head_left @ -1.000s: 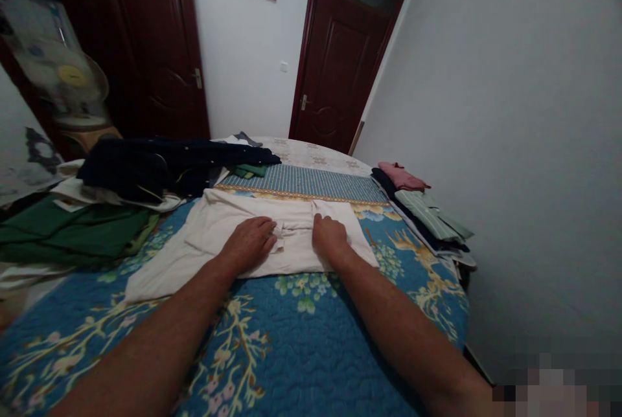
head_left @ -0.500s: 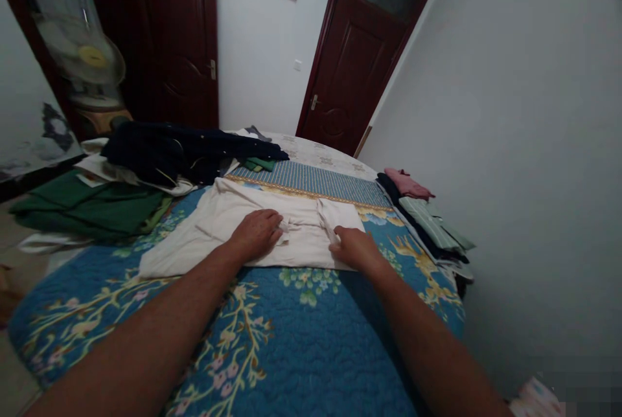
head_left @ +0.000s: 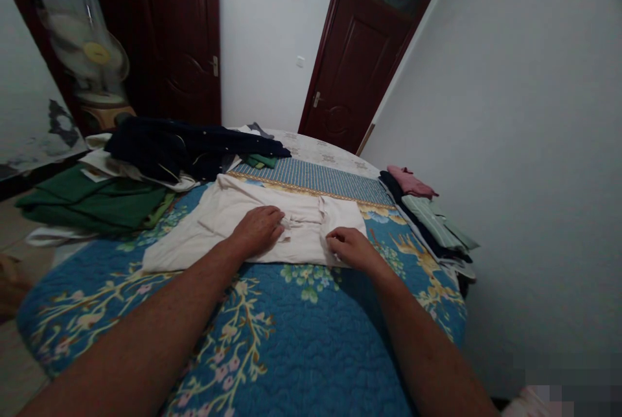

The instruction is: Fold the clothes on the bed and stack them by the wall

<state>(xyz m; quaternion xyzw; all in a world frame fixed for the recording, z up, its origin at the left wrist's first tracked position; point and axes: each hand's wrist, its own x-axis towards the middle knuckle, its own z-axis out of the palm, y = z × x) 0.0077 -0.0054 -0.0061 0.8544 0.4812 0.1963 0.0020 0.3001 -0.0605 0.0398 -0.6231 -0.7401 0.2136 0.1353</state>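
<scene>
A white shirt (head_left: 301,250) lies partly folded across the bed, its right end turned inward in a raised crease. My left hand (head_left: 260,229) rests palm down on the middle of the cloth, fingers stretched out over it. Close to the fold on the right, my right hand (head_left: 350,247) has its fingers curled in and pinched at the fabric. Its fingertips are partly hidden against the cloth. Between the two hands the fabric is wrinkled, with a small tag-like patch showing.
A blue floral quilt (head_left: 311,346) covers the bed. Dark navy clothing (head_left: 189,148) and folded green cloth (head_left: 92,200) are heaped at the left. Folded clothes (head_left: 432,219) are stacked along the right edge, by the wall. A fan (head_left: 94,53) stands behind at the left.
My right hand has shifted slightly left, and the fold near it looks flatter. My left hand stays in place on the shirt. The whole view has tilted a little.
</scene>
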